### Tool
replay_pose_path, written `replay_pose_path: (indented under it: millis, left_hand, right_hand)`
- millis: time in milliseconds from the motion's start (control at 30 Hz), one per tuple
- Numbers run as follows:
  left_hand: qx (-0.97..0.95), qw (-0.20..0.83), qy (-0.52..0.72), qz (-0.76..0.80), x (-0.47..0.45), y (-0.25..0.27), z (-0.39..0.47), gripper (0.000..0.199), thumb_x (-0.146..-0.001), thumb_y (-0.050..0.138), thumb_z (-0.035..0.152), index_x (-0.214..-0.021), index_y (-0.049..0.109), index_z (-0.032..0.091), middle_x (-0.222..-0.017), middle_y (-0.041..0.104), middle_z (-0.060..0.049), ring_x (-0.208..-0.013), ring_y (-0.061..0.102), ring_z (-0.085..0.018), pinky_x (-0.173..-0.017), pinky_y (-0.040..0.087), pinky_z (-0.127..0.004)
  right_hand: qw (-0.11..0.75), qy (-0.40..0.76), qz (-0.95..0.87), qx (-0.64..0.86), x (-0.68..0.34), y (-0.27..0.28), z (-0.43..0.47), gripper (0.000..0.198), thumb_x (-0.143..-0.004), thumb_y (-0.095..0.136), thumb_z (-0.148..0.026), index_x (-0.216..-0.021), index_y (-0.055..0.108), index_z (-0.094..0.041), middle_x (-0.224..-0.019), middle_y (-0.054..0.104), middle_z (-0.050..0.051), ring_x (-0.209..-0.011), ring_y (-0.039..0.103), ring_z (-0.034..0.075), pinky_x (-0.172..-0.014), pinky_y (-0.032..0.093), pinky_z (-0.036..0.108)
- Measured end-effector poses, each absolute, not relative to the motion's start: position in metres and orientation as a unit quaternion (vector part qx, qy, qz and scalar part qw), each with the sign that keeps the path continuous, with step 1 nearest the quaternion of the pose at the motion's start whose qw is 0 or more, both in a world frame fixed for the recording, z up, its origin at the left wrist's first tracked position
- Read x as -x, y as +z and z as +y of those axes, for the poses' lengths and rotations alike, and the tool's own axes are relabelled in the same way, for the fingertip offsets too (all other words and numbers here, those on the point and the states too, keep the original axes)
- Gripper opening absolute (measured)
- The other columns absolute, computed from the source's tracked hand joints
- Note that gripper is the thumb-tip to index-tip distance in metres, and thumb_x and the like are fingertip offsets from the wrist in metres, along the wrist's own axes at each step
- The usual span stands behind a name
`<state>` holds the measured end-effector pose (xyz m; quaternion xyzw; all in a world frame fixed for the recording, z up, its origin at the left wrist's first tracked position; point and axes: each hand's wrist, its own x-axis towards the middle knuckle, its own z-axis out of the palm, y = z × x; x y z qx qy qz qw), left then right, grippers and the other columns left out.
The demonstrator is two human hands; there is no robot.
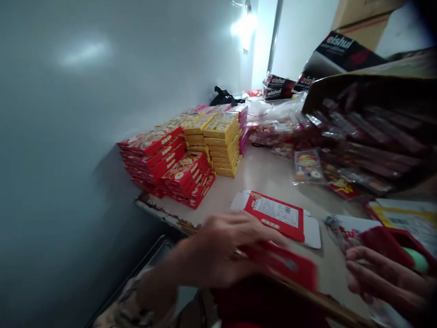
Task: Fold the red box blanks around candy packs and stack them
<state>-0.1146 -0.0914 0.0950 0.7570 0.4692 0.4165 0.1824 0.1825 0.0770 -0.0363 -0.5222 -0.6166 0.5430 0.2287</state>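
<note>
My left hand (232,248) is closed around a small red box (290,266) at the table's front edge. The box is blurred, with a pale spot on its face. At the lower right, my right hand (389,278) has its fingers curled. Whether a thin thing is between them is unclear. Crumpled clear plastic (336,230) lies by its fingertips, and a red tape dispenser (392,237) with a light green core stands just behind it. Beyond my left hand, an unfolded red carton (276,214) lies flat, its white flaps spread.
Stacks of red boxes (153,155), yellow boxes (221,141) and pink boxes (243,125) stand along the wall at left. An open carton (362,75) of plastic-wrapped packs lies on its side at right. Bagged packs (308,166) lie before it. Black printed boxes (278,89) are at the back.
</note>
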Motion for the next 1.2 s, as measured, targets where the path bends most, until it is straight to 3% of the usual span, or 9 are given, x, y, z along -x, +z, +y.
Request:
replay_pose_path:
  millis: [133, 233, 400, 500, 633, 733, 800, 967, 1200]
  left_hand:
    - [-0.647, -0.290, 0.292, 0.642, 0.199, 0.130, -0.124, 0.036, -0.091, 0.068, 0.013, -0.124, 0.070, 0.028, -0.116, 0.077, -0.002, -0.108, 0.071, -0.019, -0.104, 0.053, -0.030]
    - [-0.548, -0.392, 0.234, 0.701, 0.265, 0.101, -0.122, 0.030, -0.093, 0.063, 0.015, -0.121, 0.071, 0.021, -0.118, 0.075, -0.009, -0.115, 0.069, -0.026, -0.108, 0.051, -0.041]
    - [-0.526, -0.323, 0.197, 0.762, 0.276, 0.039, -0.119, 0.053, -0.093, 0.062, 0.017, -0.146, 0.055, 0.023, -0.136, 0.067, -0.014, -0.126, 0.063, -0.030, -0.114, 0.047, -0.050]
    - [-0.572, -0.318, 0.278, 0.703, 0.218, 0.017, -0.105, 0.044, -0.095, 0.063, 0.017, -0.138, 0.060, 0.026, -0.130, 0.070, -0.010, -0.123, 0.065, -0.026, -0.116, 0.045, -0.047]
    - [-0.690, -0.108, 0.269, 0.663, 0.155, -0.012, -0.025, 0.036, -0.096, 0.064, 0.024, -0.132, 0.063, 0.028, -0.130, 0.069, -0.008, -0.127, 0.061, -0.024, -0.120, 0.040, -0.045]
    - [-0.733, 0.079, 0.140, 0.661, 0.142, -0.039, 0.064, 0.090, -0.075, 0.088, 0.042, -0.150, 0.045, 0.018, -0.151, 0.052, -0.017, -0.141, 0.046, -0.033, -0.120, 0.038, -0.046]
    - [-0.749, 0.122, 0.089, 0.646, 0.147, -0.053, 0.114, 0.105, -0.057, 0.096, 0.049, -0.144, 0.050, 0.014, -0.145, 0.053, -0.021, -0.138, 0.046, -0.040, -0.114, 0.040, -0.050]
    - [-0.790, 0.180, 0.000, 0.586, 0.162, -0.062, 0.162, 0.080, -0.054, 0.096, 0.049, -0.117, 0.065, 0.012, -0.116, 0.065, -0.017, -0.112, 0.061, -0.036, -0.099, 0.048, -0.044]
    - [-0.810, 0.253, 0.015, 0.529, 0.152, -0.017, 0.169, 0.047, -0.066, 0.090, 0.032, -0.102, 0.067, 0.014, -0.109, 0.071, -0.010, -0.104, 0.065, -0.029, -0.088, 0.050, -0.035]
  right_hand:
    - [0.175, 0.620, -0.617, 0.453, -0.174, -0.036, 0.084, 0.046, -0.075, 0.071, -0.077, -0.078, 0.070, -0.031, -0.066, 0.065, 0.007, -0.060, 0.056, 0.022, -0.058, 0.048, 0.036]
    - [0.111, 0.670, -0.632, 0.372, -0.154, -0.044, 0.074, 0.051, -0.074, 0.074, -0.075, -0.080, 0.071, -0.025, -0.067, 0.066, 0.005, -0.064, 0.057, 0.021, -0.061, 0.048, 0.033]
    - [0.099, 0.701, -0.604, 0.366, -0.143, -0.057, 0.052, 0.053, -0.072, 0.077, -0.072, -0.079, 0.070, -0.021, -0.065, 0.064, 0.002, -0.059, 0.054, 0.017, -0.056, 0.043, 0.028]
    - [0.139, 0.672, -0.604, 0.405, -0.150, -0.052, 0.052, 0.051, -0.073, 0.078, -0.070, -0.078, 0.068, -0.021, -0.064, 0.065, 0.003, -0.059, 0.056, 0.018, -0.057, 0.044, 0.029]
    - [0.199, 0.644, -0.608, 0.419, -0.141, -0.042, 0.059, 0.046, -0.075, 0.080, -0.064, -0.080, 0.067, -0.019, -0.069, 0.069, 0.004, -0.064, 0.059, 0.019, -0.063, 0.047, 0.030]
    - [0.278, 0.653, -0.529, 0.464, -0.122, -0.046, 0.064, 0.049, -0.069, 0.087, -0.059, -0.090, 0.068, -0.019, -0.080, 0.072, 0.004, -0.070, 0.062, 0.017, -0.063, 0.048, 0.027]
    - [0.321, 0.677, -0.450, 0.486, -0.112, -0.054, 0.066, 0.054, -0.065, 0.091, -0.055, -0.098, 0.067, -0.020, -0.091, 0.073, 0.003, -0.080, 0.066, 0.017, -0.067, 0.051, 0.026]
    - [0.393, 0.666, -0.365, 0.518, -0.109, -0.087, 0.080, 0.075, -0.052, 0.095, -0.057, -0.110, 0.062, -0.023, -0.106, 0.070, 0.005, -0.099, 0.069, 0.023, -0.086, 0.056, 0.034]
    - [0.426, 0.565, -0.444, 0.550, -0.092, -0.093, 0.106, 0.085, -0.046, 0.092, -0.060, -0.115, 0.058, -0.024, -0.119, 0.064, 0.009, -0.122, 0.060, 0.036, -0.113, 0.042, 0.054]
